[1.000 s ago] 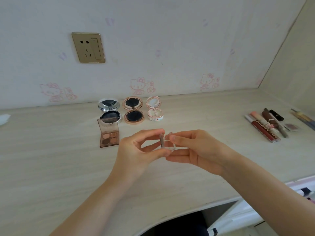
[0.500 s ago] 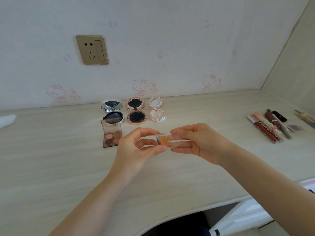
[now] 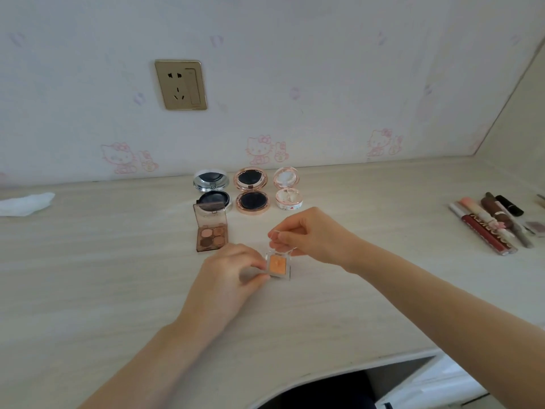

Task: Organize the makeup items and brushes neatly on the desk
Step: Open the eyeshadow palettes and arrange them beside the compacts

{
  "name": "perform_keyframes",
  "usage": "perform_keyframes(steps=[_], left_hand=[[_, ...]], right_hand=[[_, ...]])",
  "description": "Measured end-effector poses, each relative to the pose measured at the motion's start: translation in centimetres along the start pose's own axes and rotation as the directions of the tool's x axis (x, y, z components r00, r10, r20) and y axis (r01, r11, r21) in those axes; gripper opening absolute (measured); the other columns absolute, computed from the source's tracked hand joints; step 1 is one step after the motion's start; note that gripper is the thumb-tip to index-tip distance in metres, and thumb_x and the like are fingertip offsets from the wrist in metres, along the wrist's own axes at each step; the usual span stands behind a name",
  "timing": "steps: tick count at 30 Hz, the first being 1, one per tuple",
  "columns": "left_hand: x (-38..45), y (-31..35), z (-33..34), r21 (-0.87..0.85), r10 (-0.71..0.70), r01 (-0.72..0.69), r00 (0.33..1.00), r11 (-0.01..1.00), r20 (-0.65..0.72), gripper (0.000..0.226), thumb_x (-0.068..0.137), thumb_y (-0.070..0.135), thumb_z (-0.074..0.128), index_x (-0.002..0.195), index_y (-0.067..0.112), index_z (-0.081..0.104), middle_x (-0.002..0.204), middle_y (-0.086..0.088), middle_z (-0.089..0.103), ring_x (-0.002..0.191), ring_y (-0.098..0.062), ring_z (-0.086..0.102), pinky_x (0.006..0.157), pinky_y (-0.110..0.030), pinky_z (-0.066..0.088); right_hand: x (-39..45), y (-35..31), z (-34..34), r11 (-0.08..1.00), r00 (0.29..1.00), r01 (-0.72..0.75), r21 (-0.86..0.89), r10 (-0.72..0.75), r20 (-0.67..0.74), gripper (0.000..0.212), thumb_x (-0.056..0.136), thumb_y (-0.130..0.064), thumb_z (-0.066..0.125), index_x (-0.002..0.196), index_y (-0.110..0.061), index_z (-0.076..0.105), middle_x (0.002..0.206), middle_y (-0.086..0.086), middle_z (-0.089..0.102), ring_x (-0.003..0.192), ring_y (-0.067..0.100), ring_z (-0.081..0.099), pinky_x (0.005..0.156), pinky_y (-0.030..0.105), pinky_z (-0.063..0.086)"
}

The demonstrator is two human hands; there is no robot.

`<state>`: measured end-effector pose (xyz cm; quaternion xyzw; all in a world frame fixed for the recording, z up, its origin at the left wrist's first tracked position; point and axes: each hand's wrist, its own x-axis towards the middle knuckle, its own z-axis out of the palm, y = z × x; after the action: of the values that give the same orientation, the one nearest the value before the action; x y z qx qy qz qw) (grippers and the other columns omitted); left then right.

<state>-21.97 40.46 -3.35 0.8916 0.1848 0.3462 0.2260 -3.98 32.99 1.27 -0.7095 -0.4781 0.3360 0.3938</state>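
A small clear case with an orange pan (image 3: 278, 265) sits open on the desk (image 3: 118, 290) in the middle. My left hand (image 3: 230, 273) pinches its base from the left. My right hand (image 3: 309, 234) pinches the clear lid, which stands raised behind the pan. Behind them lies an open brown eyeshadow palette (image 3: 211, 231). Three open round compacts stand in a row by the wall: silver (image 3: 211, 190), rose gold (image 3: 251, 191) and pink-white (image 3: 288, 188).
Several lip glosses and lipsticks (image 3: 489, 225) lie side by side at the right. A white tissue (image 3: 25, 203) lies at the far left. A wall socket (image 3: 181, 84) is above the compacts. The desk's curved front edge (image 3: 339, 376) runs below my arms.
Both hands have lowered the small case from mid-air onto the desk. Its lid has swung open, so the orange pan faces up.
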Motion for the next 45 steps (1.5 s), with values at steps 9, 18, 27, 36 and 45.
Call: perform_keyframes(steps=[9, 18, 27, 36, 45], left_hand=[[-0.5, -1.2, -0.4, 0.149, 0.093, -0.098, 0.995, 0.984, 0.041, 0.009, 0.07, 0.012, 0.084, 0.075, 0.014, 0.076, 0.084, 0.01, 0.069, 0.09, -0.009, 0.055, 0.075, -0.025, 0.048], [-0.5, -0.9, -0.7, 0.1, 0.035, -0.042, 0.997, 0.994, 0.069, 0.005, 0.074, 0.012, 0.08, 0.077, 0.014, 0.076, 0.085, 0.01, 0.07, 0.088, -0.014, 0.059, 0.073, -0.031, 0.052], [-0.7, -1.2, -0.2, 0.118, 0.056, -0.063, 0.996, 0.991, 0.063, 0.007, 0.075, 0.012, 0.079, 0.078, 0.016, 0.074, 0.089, 0.012, 0.071, 0.094, -0.01, 0.056, 0.074, -0.031, 0.051], [0.0, -1.3, -0.4, 0.209, 0.103, -0.113, 0.993, 0.971, 0.057, 0.006, 0.077, 0.013, 0.078, 0.083, 0.015, 0.077, 0.087, 0.01, 0.071, 0.087, -0.016, 0.061, 0.069, -0.029, 0.053], [2.3, -2.1, -0.9, 0.398, 0.143, -0.155, 0.988, 0.904, 0.061, 0.001, 0.078, 0.012, 0.076, 0.077, 0.011, 0.075, 0.079, 0.005, 0.071, 0.085, -0.023, 0.065, 0.07, -0.037, 0.054]], right_hand=[[1.0, 0.4, 0.9, 0.996, 0.998, 0.064, -0.068, -0.062, 0.025, 0.016, 0.089, -0.006, 0.061, 0.102, -0.006, 0.07, 0.093, 0.006, 0.075, 0.091, 0.011, 0.071, 0.092, 0.036, 0.054], [0.2, 1.6, 0.8, 0.996, 0.992, 0.052, -0.069, -0.059, -0.111, 0.018, 0.087, -0.016, 0.067, 0.104, -0.023, 0.067, 0.097, -0.006, 0.074, 0.097, 0.004, 0.067, 0.094, 0.033, 0.051], [-1.0, 2.6, 2.1, 0.975, 0.949, 0.158, -0.158, -0.194, -0.248, 0.017, 0.086, -0.005, 0.065, 0.09, -0.019, 0.071, 0.086, -0.005, 0.073, 0.085, 0.004, 0.068, 0.078, 0.014, 0.052], [0.8, 2.5, 2.1, 0.991, 0.961, 0.125, 0.055, -0.107, -0.255, 0.02, 0.084, 0.003, 0.063, 0.086, -0.015, 0.071, 0.079, 0.0, 0.075, 0.081, 0.015, 0.071, 0.082, 0.031, 0.057], [4.4, 1.7, 2.4, 0.99, 0.956, 0.138, 0.034, -0.125, -0.265, 0.018, 0.084, 0.001, 0.063, 0.087, -0.016, 0.07, 0.083, 0.0, 0.075, 0.084, 0.012, 0.071, 0.081, 0.026, 0.056]])
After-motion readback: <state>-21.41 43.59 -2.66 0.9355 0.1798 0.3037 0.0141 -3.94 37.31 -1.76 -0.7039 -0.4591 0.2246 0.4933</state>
